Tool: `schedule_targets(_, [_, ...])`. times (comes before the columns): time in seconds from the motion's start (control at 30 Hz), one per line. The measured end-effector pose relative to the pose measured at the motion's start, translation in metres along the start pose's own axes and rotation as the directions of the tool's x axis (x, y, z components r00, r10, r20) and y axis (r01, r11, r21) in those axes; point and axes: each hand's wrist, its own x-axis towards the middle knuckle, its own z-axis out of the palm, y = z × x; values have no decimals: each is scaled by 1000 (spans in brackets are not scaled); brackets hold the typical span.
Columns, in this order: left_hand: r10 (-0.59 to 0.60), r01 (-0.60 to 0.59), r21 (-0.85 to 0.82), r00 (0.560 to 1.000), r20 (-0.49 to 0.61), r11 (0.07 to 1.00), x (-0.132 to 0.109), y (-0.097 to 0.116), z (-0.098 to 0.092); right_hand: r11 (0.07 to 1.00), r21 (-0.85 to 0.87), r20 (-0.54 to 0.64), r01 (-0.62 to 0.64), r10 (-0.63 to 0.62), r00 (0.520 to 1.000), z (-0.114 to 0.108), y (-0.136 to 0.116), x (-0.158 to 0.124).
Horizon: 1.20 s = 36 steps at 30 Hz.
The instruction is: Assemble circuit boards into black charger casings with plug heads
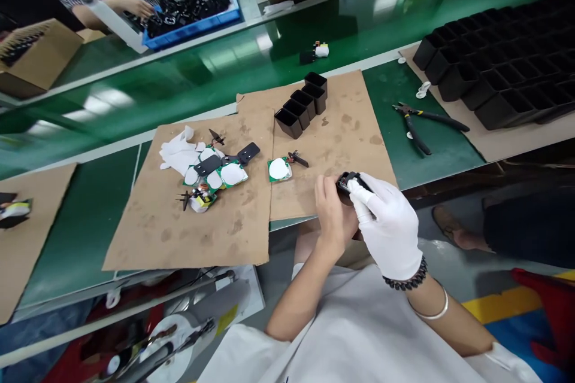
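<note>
My bare left hand [331, 206] is wrapped round a small black plastic case [345, 182], its open end facing up. My right hand [389, 221], in a white glove, grips the case's rim from the other side, fingertips at the opening. Dark parts show inside the case, too small to make out. Just left of my hands lies a green circuit board with a white round pad [280, 169], wired to a small black piece [298, 159]. Beyond them several open black cases [300, 109] stand in a row on the cardboard [332, 155].
More boards with white pads [232, 174] lie piled beside a crumpled white glove [178, 152]. Pliers [412, 122] rest at right, near many black cases [503, 66]. A loose assembly [315, 52] sits on the green belt [202, 72]. A co-worker's hand [138, 6] reaches into a blue tray [193, 27].
</note>
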Motion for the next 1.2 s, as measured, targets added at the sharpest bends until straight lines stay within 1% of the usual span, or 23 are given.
schedule_targets(0.07, [19, -19, 14, 1000, 22, 1000, 1, -1, -1, 1000, 6, -38, 26, -25, 999, 6, 1, -2])
schedule_targets(0.17, [43, -44, 35, 999, 32, 998, 3, -4, -3, 997, 60, -90, 45, -39, 995, 15, 5, -4])
schedule_targets(0.3, [83, -85, 47, 996, 40, 995, 3, -5, -6, 982, 185, -99, 48, -30, 995, 22, 6, -7])
schedule_targets(0.37, [83, -85, 50, 996, 44, 995, 3, -6, -6, 965, 255, -96, 63, -40, 995, 23, 7, -8])
schedule_targets(0.4, [78, -81, 49, 996, 51, 996, 2, -6, -6, 952, 299, -84, 63, -39, 996, 22, 9, -9])
schedule_targets(0.47, [78, -82, 55, 995, 64, 995, 3, -7, -3, 918, 395, -22, 24, -17, 1000, 22, 16, -8])
schedule_targets(0.53, [97, -102, 95, 993, 63, 990, 5, -6, 0, 883, 468, 63, -42, 14, 998, 21, 25, -6])
schedule_targets(0.6, [100, -113, 152, 991, 90, 982, 9, -5, 0, 861, 504, 114, -66, 9, 993, 20, 33, -2])
schedule_targets(0.67, [81, -116, 175, 978, 194, 978, 14, -5, -9, 861, 508, 107, -22, -38, 993, 18, 36, 4])
schedule_targets(0.73, [80, -132, 160, 952, 296, 978, 19, -8, -26, 878, 477, 68, 40, -83, 994, 12, 35, 10])
schedule_targets(0.77, [96, -148, 154, 948, 304, 977, 20, -12, -37, 894, 444, 53, 65, -99, 994, 10, 33, 12])
schedule_targets(0.8, [119, -168, 159, 954, 274, 973, 21, -17, -48, 908, 410, 53, 80, -111, 992, 7, 30, 14])
schedule_targets(0.87, [179, -206, 188, 972, 152, 960, 22, -29, -69, 930, 356, 53, 94, -120, 991, 7, 27, 15])
schedule_targets(0.93, [247, -249, 219, 968, 38, 943, 21, -41, -82, 935, 344, 23, 89, -104, 994, 11, 26, 15])
schedule_targets(1.0, [288, -278, 245, 957, -9, 929, 20, -50, -85, 930, 360, 4, 75, -82, 997, 15, 27, 15])
schedule_targets(1.07, [299, -285, 248, 954, -19, 926, 19, -54, -81, 936, 348, 24, 51, -63, 998, 13, 26, 16])
schedule_targets(1.13, [292, -276, 231, 956, -35, 933, 19, -56, -77, 956, 294, 59, -11, -7, 998, 7, 26, 16])
schedule_targets(1.2, [281, -263, 200, 958, -65, 944, 20, -56, -76, 969, 240, 63, -64, 50, 997, 4, 26, 14])
